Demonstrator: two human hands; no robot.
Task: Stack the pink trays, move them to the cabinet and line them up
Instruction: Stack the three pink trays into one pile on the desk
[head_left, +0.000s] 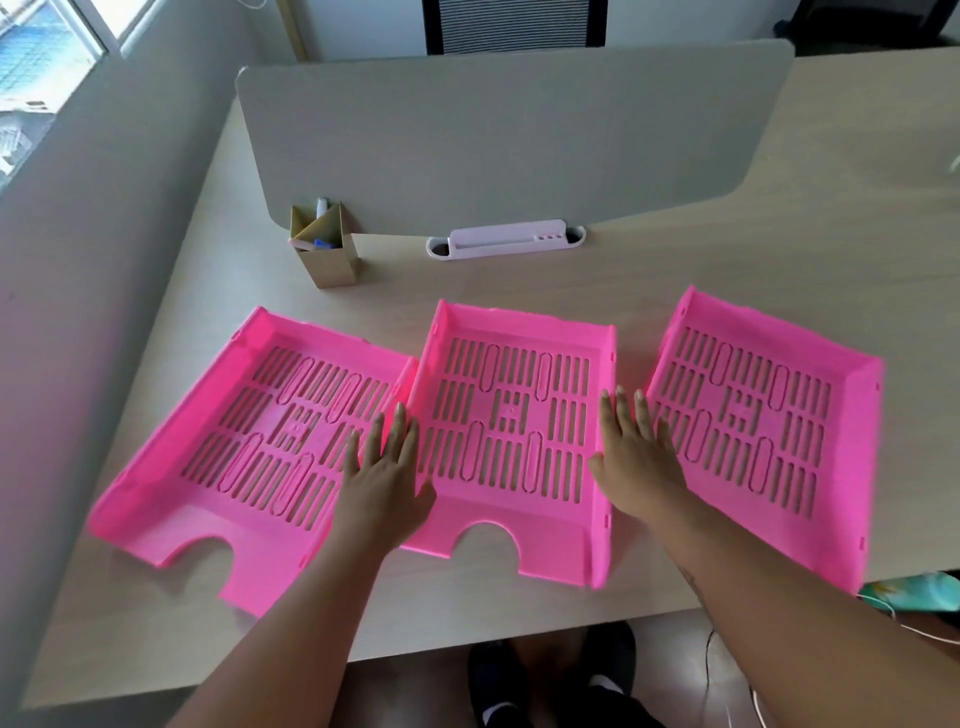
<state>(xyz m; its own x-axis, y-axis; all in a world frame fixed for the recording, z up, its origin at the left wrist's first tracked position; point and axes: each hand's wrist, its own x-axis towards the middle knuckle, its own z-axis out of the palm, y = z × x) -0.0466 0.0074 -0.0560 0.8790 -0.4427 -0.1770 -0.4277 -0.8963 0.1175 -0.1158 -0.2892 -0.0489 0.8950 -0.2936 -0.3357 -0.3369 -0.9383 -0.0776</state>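
Hands (387, 467) and (631, 457) are spreading released fingers beside the middle of three stiff, probably light, slotted pink plastic trays (511, 431) lying side by side on the pale wooden desk (675, 270), best grasped by its side walls.

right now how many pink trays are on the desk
3, side by side: left tray, middle tray between the left hand and right hand, right tray. None looks hidden.
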